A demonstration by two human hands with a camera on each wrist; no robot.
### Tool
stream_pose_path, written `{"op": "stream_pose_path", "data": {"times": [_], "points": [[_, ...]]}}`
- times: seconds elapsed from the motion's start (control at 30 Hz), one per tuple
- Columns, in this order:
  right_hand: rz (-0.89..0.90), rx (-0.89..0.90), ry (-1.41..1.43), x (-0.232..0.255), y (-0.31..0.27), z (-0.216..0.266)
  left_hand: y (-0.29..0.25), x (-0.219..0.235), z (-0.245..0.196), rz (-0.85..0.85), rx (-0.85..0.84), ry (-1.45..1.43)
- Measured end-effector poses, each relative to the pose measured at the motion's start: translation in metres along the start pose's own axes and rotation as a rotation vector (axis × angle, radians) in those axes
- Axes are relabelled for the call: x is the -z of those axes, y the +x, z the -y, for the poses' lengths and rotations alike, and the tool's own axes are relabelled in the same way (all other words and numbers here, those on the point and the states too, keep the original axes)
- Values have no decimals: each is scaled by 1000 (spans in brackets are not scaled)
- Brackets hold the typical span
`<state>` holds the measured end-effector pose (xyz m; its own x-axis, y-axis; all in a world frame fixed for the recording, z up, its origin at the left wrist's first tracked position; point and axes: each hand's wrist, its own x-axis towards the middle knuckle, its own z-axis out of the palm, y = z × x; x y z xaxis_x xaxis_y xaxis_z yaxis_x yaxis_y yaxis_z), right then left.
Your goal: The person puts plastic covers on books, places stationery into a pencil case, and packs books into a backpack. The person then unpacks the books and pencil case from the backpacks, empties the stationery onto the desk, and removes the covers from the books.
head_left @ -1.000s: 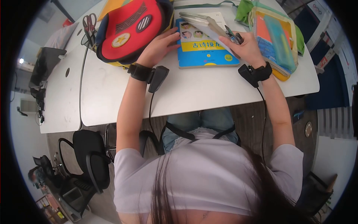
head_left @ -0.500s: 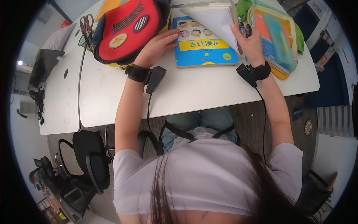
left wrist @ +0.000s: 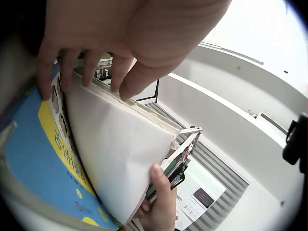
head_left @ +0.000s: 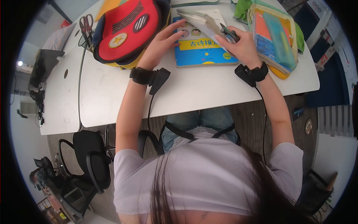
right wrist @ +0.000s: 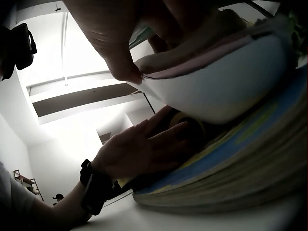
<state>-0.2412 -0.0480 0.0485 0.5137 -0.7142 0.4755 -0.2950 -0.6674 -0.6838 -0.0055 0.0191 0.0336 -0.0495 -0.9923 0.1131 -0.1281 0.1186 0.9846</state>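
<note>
A blue book with a yellow title band lies on the white table. Over its upper part, a stack of white papers with layered, worn edges is tilted up. My right hand grips the near right edge of the stack, with its thumb on the white sheet in the left wrist view. Several pens stick out by the same hand's fingers. My left hand has its fingers extended at the blue book's left edge, fingertips close to the stack's raised left end.
A red and navy school bag stands left of the book, with scissors in a holder beyond it. To the right lies a clear yellow-edged pouch containing notebooks, near green fabric. The white table's front edge is nearest my body.
The stack swung right and lowered, then came back left, tilted up over the blue book. My right hand moved with it. The left hand's fingers have reached further up toward the stack.
</note>
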Motion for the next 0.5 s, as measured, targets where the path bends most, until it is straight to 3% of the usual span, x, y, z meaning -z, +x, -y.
{"op": "stream_pose_path", "data": {"times": [0.07,0.23,0.3,0.37,0.43,0.5], "points": [[55,-67,74,-1,-1,-1,-1,-5,-2,8,12,-2],[171,167,-50,-10,-1,-11,-1,-3,2,-32,42,-9],[175,182,-66,-13,0,-7,1,1,14,15,130,2],[181,197,-81,-18,2,0,1,-1,13,8,66,71],[17,298,-176,-24,4,6,0,-5,10,3,2,141],[-10,305,-197,-28,8,12,-2,-8,4,-4,-14,108]]}}
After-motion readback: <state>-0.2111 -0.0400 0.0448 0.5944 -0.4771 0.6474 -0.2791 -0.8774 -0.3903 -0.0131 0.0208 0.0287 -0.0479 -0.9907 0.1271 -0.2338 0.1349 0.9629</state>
